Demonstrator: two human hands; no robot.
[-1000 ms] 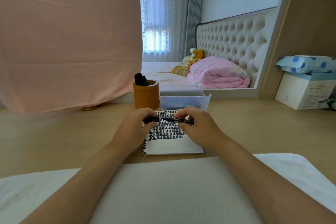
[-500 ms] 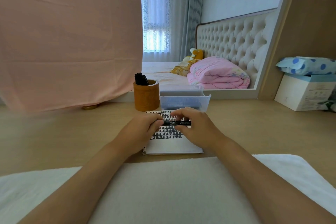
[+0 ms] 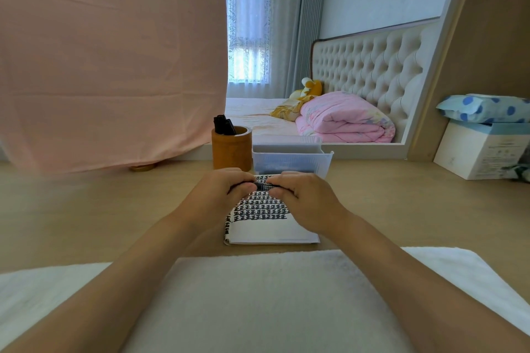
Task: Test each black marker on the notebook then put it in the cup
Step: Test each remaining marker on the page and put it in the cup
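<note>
A black marker (image 3: 264,186) lies level between my two hands, just above the open notebook (image 3: 269,231). My left hand (image 3: 220,195) grips its left end and my right hand (image 3: 304,198) grips its right end, so only a short middle piece shows. The notebook page carries rows of black marks. Behind my left hand stands the brown cup (image 3: 231,149) with black markers (image 3: 223,125) sticking out of it.
A clear plastic bin (image 3: 292,162) stands right behind the notebook, next to the cup. A white towel (image 3: 258,301) covers the near table edge under my forearms. A white box (image 3: 481,149) with a dotted pack sits far right. Pink cloth (image 3: 109,60) hangs at left.
My hands have drawn closer together along the marker, covering more of it. They sit slightly farther up the notebook than before.
</note>
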